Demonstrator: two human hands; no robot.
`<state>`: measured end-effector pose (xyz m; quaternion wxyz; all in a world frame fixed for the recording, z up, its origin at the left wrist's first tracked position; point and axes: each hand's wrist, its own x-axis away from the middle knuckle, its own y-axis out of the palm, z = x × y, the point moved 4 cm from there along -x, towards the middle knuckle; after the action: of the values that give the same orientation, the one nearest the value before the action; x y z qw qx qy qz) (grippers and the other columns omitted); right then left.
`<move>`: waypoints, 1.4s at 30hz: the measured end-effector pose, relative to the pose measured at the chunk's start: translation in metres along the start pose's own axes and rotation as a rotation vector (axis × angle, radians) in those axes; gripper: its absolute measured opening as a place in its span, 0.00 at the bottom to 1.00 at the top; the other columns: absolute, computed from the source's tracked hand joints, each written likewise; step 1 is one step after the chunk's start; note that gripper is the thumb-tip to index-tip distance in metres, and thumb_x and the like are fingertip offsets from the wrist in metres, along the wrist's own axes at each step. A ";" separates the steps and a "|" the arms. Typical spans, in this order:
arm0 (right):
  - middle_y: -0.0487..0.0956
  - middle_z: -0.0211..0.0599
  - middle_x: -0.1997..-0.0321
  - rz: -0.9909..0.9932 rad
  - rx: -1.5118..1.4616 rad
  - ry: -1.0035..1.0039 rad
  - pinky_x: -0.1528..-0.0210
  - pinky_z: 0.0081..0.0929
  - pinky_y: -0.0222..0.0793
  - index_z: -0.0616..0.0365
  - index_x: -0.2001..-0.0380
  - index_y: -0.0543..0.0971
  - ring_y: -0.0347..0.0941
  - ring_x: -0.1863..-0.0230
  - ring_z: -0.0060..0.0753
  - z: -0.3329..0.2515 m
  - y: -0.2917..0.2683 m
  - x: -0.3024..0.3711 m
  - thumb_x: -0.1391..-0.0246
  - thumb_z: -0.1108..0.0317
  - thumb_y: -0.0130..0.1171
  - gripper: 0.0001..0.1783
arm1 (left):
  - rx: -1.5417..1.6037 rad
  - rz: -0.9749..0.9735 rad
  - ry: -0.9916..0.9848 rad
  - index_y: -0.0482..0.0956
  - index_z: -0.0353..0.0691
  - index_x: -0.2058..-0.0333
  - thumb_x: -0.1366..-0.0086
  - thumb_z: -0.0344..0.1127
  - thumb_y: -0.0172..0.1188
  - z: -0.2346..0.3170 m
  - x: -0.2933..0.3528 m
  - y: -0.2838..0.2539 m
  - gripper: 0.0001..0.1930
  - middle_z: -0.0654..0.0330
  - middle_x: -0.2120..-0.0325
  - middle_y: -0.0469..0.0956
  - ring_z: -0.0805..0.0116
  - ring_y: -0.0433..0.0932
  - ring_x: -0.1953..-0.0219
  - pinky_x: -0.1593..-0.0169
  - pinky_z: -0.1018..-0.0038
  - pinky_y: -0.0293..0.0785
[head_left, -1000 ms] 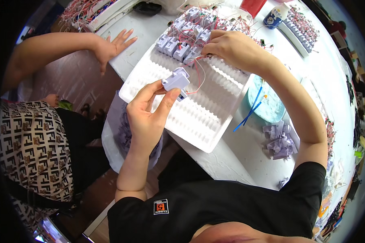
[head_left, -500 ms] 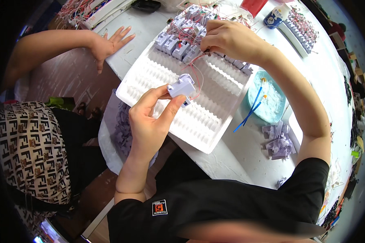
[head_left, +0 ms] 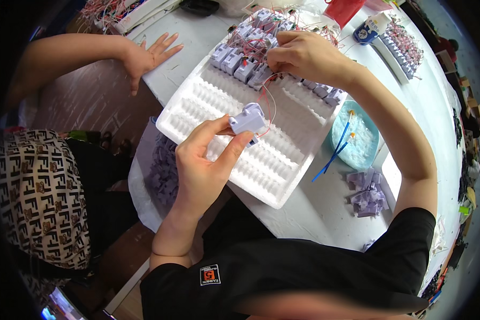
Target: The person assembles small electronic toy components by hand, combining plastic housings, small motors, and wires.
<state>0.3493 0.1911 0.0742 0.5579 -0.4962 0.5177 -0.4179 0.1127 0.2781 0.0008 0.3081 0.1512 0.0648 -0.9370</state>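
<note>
My left hand (head_left: 210,154) pinches a small lavender plastic housing (head_left: 248,119) between thumb and fingers, above the white foam tray (head_left: 184,114). Thin red and white wires (head_left: 271,98) run from this housing up toward my right hand. My right hand (head_left: 298,53) is closed over the tray's far part, beside the rows of similar lavender housings (head_left: 232,61) with wires tangled on top. Whatever its fingertips grip is hidden from view. A small dark piece on the wires shows just below those fingers.
Right of the tray sits a light-blue dish (head_left: 365,141) of white material with blue-handled brushes (head_left: 333,160). Loose lavender parts (head_left: 368,197) lie nearer me. Another person's hand (head_left: 144,58) rests at the table's left edge. A bag of lavender parts (head_left: 162,170) is below the tray's left.
The whole view has shifted slightly, with the tray and table appearing a little lower and to the right. Both hands keep their closed grips, and the housing stays in my left hand.
</note>
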 end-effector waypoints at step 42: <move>0.79 0.29 0.55 0.086 -0.183 0.090 0.41 0.34 0.66 0.53 0.73 0.85 0.67 0.43 0.37 0.006 -0.033 0.021 0.54 0.66 0.75 0.07 | -0.271 -0.039 0.019 0.83 0.29 0.61 0.36 0.36 0.71 0.028 -0.078 0.030 0.14 0.53 0.67 0.85 0.68 0.84 0.65 0.60 0.73 0.79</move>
<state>0.3593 0.1655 0.1036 0.5040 -0.5032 0.5987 -0.3665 0.1832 0.2919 0.0519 0.3070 0.1157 0.1966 -0.9240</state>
